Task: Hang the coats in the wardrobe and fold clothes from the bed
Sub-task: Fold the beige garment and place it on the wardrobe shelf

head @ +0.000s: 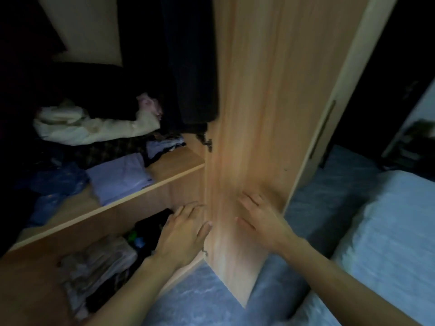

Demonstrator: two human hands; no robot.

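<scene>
Wardrobe door point(259, 118): left hand point(186, 234) flat against its edge, right hand point(261, 220) flat on face.

**Dim, soft, warped at the edges**

Light is weak and cool. The door point(259, 114) and the bed point(388, 231) at right catch most of it; the wardrobe point(150, 191) interior falls to near-black at upper left. The left hand point(183, 234) and right hand point(261, 222) are blurred, and the whole frame is soft. Straight lines bow towards the corners.
</scene>
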